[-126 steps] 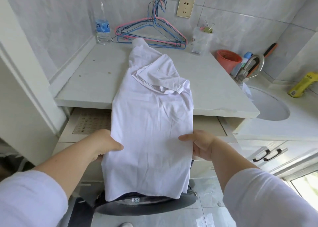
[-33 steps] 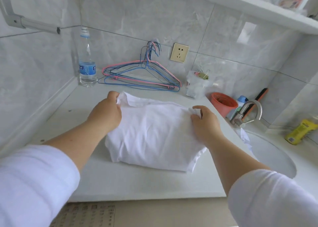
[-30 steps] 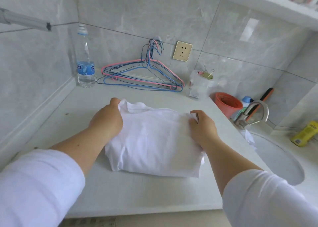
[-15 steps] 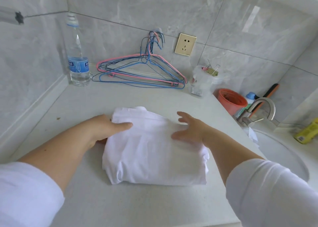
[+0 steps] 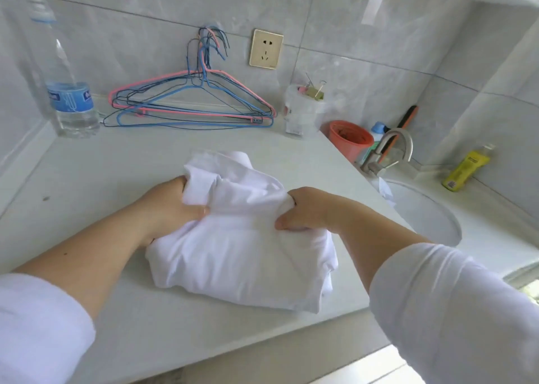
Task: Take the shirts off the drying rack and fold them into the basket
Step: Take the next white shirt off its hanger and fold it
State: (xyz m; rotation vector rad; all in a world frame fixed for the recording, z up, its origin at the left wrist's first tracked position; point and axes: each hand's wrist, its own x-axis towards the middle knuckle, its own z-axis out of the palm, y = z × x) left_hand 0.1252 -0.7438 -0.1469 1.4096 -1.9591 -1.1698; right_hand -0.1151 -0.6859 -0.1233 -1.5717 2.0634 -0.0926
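Folded white shirt (image 5: 242, 255) on the desk (image 5: 122, 173), soft, light, prone to unfolding. Left hand (image 5: 172, 206) and right hand (image 5: 306, 208) fingers clenched on its far edge; best lifted supporting both sides.

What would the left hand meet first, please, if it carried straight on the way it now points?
The white shirt it already grips; the left hand points rightward, so beyond the cloth probably the right hand, though depth is unclear.

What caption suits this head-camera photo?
Left hand and right hand grip a folded white shirt on the countertop.
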